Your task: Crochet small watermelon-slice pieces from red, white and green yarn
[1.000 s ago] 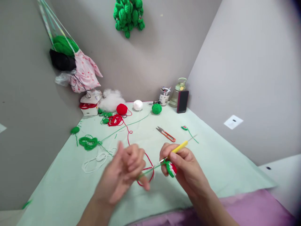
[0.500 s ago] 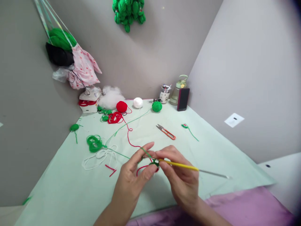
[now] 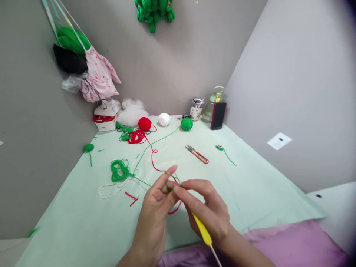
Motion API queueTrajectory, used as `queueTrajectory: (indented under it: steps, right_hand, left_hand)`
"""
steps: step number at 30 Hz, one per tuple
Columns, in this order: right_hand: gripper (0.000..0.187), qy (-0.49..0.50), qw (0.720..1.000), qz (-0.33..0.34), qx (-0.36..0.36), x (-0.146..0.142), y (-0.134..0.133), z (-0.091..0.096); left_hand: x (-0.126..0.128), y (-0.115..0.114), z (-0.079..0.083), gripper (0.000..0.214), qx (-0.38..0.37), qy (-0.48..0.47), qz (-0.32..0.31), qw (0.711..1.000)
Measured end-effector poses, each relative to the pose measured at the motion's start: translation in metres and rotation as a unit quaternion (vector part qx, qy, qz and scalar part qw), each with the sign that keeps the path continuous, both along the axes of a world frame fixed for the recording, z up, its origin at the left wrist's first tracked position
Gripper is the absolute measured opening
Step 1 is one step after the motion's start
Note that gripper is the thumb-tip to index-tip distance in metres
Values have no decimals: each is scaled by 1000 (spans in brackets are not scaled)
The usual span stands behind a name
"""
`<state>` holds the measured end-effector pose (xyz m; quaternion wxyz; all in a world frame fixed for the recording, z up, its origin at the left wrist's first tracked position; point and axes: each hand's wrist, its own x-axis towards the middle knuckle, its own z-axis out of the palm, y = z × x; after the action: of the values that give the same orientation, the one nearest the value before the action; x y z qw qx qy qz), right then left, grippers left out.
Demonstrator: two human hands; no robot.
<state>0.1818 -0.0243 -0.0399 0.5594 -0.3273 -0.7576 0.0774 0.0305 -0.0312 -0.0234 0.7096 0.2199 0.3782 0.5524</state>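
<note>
My left hand (image 3: 155, 207) and my right hand (image 3: 210, 209) meet over the pale green cloth (image 3: 250, 185) near its front edge. My right hand grips a crochet hook with a yellow handle (image 3: 202, 230), the handle pointing back toward me. My left hand pinches a small green crocheted piece (image 3: 168, 187), mostly hidden by the fingers, with green yarn over the forefinger. A red strand (image 3: 155, 163) and a green strand (image 3: 155, 142) run from the hands toward the yarn balls at the back.
Orange-handled snips (image 3: 198, 154) lie beyond my hands. A red yarn ball (image 3: 144, 123), a white ball (image 3: 164, 119) and a green ball (image 3: 186, 124) sit at the back with stuffing, a cup, a bottle and a phone (image 3: 217, 115). Loose green yarn (image 3: 119, 170) lies left.
The hook has swung round: its handle pointed away to the right, now it points toward me. My hands have closed together on the small piece and shifted slightly left.
</note>
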Motion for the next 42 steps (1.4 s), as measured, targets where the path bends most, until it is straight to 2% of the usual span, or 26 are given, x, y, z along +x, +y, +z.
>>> queueTrajectory:
  steps: [3,5,7,9,11,12,13,15,17,20,23,26,28,30,32,35,37,38,40,41,42]
  right_hand:
    - [39,27,999,14,-26,4,2,6]
    - [26,124,983,56,-120,5,4,14]
    - [23,177,967,86,-160,4,4,19]
    - [26,132,978,68,-148,3,3,18]
    - [33,53,996,36,-70,5,2,13]
    - [36,43,997,29,-50,6,2,11]
    - [36,58,996,30,-61,8,2,10]
    - [28,141,981,54,-121,11,4,11]
    - [19,216,954,96,-184,10,7,15]
    - [15,219,941,139,-219,3,11,20]
    - [20,184,954,121,-206,-1,10,18]
    - [28,101,980,81,-152,3,5,10]
    - [35,52,990,61,-119,8,3,7]
    - [34,66,990,42,-115,12,3,9]
    - [26,133,980,44,-140,12,5,14]
    - [19,190,962,80,-180,6,6,17]
    - [23,129,980,49,-142,3,6,12]
    - [29,78,991,35,-106,3,5,9]
    - [33,57,996,31,-58,5,5,5]
    - [30,109,991,17,-72,6,6,5]
    - [25,148,981,35,-121,8,7,6]
  left_hand:
    - [-3,3,2,52,-21,-54,-30,998]
    - [-4,4,3,48,-8,-47,-5,999]
    - [-2,2,4,53,16,-22,38,999]
    - [2,-1,3,61,26,-11,49,998]
    - [4,-1,3,61,4,-36,11,999]
    - [3,-1,3,59,-10,-54,-8,998]
    - [2,1,3,56,-19,-69,-20,997]
    - [-1,3,4,52,-19,-73,-13,997]
    - [-2,4,5,49,-1,-38,9,999]
    - [2,0,3,47,25,12,11,1000]
    - [6,-3,0,47,23,25,4,999]
    - [6,-2,-1,53,18,17,24,999]
    - [3,1,1,58,5,-11,12,1000]
    - [-1,4,4,58,-18,-44,-18,999]
    - [-2,5,5,52,-28,-57,-31,998]
    - [2,5,4,56,3,-21,22,1000]
    - [6,4,2,62,18,2,41,999]
    - [6,4,2,63,14,0,29,999]
    - [4,5,0,59,-11,-27,-18,999]
    - [1,5,0,56,-23,-41,-38,998]
    - [-1,6,0,53,-26,-48,-44,998]
